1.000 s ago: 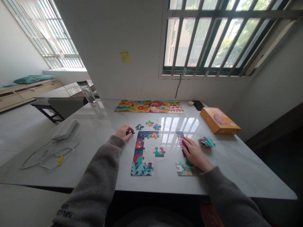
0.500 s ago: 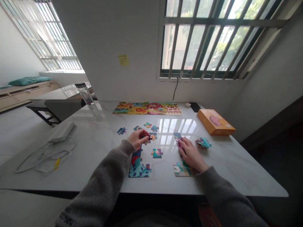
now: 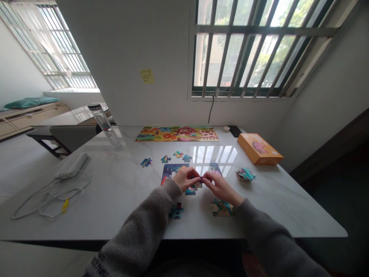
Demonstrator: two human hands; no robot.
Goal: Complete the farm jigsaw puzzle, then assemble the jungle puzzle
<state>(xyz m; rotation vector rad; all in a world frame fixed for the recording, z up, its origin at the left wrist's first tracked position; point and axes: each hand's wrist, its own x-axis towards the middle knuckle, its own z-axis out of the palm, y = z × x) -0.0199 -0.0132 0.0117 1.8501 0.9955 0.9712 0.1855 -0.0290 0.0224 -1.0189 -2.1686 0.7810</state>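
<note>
Over the middle of the table, my left hand (image 3: 186,179) pinches a jigsaw puzzle piece (image 3: 198,184). The fingertips of my right hand (image 3: 221,188) close on the same piece from the other side. Beneath my left hand lies a joined dark blue puzzle section (image 3: 172,167), partly covered by the hand and sleeve. A loose puzzle piece (image 3: 190,191) rests just below the held one. Nearer the front edge, a teal section (image 3: 177,212) shows beside my left sleeve. Around my right hand are a purple-blue section (image 3: 215,168) beyond it and a green-orange section (image 3: 221,208) below.
Several loose pieces (image 3: 165,159) lie beyond my left hand. To the right are a stack of pieces (image 3: 246,174) and an orange box (image 3: 259,149). A long picture strip (image 3: 177,134) lies along the wall. On the left stand a bottle (image 3: 100,117) and a white device (image 3: 70,166) with a cable.
My left hand has moved right with the puzzle piece. My right hand has left the right-hand section and come inward to meet it. The view has shifted slightly.
</note>
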